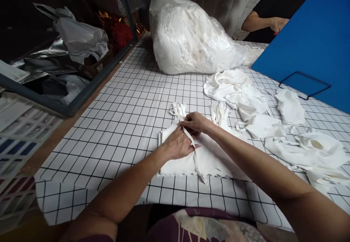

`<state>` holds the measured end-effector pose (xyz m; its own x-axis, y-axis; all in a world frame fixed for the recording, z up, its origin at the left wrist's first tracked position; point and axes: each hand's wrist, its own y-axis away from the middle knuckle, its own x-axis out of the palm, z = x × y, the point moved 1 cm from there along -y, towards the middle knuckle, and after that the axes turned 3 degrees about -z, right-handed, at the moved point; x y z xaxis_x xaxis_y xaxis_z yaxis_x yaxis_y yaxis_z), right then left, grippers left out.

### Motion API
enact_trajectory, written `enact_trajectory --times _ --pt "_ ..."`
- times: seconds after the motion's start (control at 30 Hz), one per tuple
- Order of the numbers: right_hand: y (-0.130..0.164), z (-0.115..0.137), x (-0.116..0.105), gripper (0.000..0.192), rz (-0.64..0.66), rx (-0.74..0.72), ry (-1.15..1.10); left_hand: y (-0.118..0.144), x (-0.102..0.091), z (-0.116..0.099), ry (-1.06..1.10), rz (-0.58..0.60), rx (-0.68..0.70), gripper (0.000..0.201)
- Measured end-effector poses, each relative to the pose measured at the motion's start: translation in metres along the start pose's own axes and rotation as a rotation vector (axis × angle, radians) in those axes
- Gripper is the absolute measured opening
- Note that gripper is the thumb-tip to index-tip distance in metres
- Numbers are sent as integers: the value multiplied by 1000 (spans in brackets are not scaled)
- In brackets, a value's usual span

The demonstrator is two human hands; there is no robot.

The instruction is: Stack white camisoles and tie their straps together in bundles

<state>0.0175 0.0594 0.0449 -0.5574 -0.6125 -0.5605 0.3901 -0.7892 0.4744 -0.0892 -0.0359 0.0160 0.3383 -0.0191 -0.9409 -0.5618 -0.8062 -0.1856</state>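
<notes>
White cloth stack [207, 160]: flat at near edge of bench [117, 125], thin cloth strip [194, 149] across it. Left hand [177, 145]: palm down, pressing stack, grip flat and unclenched. Right hand [195, 121]: forearm angled in from right, fingertips pinching strip's upper end. Bench: white grid-pattern cover. Beyond: loose white cloths [246, 99], bulging plastic bag [188, 34], blue board [311, 41], another person's arm [262, 23].
</notes>
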Motion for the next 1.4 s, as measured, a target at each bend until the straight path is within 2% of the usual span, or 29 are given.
enact_trajectory --times 0.17,0.27,0.33,0.4,0.5,0.63,0.77,0.87,0.9,0.97,1.07,1.13,1.2,1.27,1.33,1.4 --pt "8 9 0 20 -17 16 23 0 1 0 46 -51 -9 39" --pt "20 13 -2 17 -21 -28 -117 -1 2 1 42 -30 -9 35" --pt "35 12 -5 17 49 -103 -301 -2 3 2 22 -25 3 35" --pt "57 9 -12 13 134 -238 -422 -2 4 3 19 -27 5 35" --pt "99 3 -30 15 249 -436 -433 -1 4 4 41 -31 7 34" --pt "150 -9 -59 10 387 -508 -413 2 3 3 30 -31 21 47" --pt "172 -19 -77 10 499 -631 -438 4 4 2 27 26 -29 55" --pt "162 -16 -81 17 517 -821 -486 3 6 2 39 4 -21 53" --pt "154 -14 -81 18 496 -877 -518 3 6 2 50 -11 -11 52" --pt "130 -9 -79 19 375 -915 -614 2 6 4 92 -50 8 52" --pt "82 -6 -67 23 111 -749 -771 0 -1 8 251 -162 -5 54" --pt "51 -7 -54 27 24 -593 -847 -2 -6 11 407 -283 -65 47" --pt "29 -9 -38 29 8 -505 -905 -4 -10 13 552 -406 -162 37" --pt "16 -12 -25 30 16 -476 -948 -5 -9 15 662 -484 -264 34" --pt "11 -15 -14 29 27 -471 -976 -6 -5 16 752 -546 -349 47" --pt "9 -18 -8 29 32 -459 -993 -5 -3 17 809 -612 -406 72"
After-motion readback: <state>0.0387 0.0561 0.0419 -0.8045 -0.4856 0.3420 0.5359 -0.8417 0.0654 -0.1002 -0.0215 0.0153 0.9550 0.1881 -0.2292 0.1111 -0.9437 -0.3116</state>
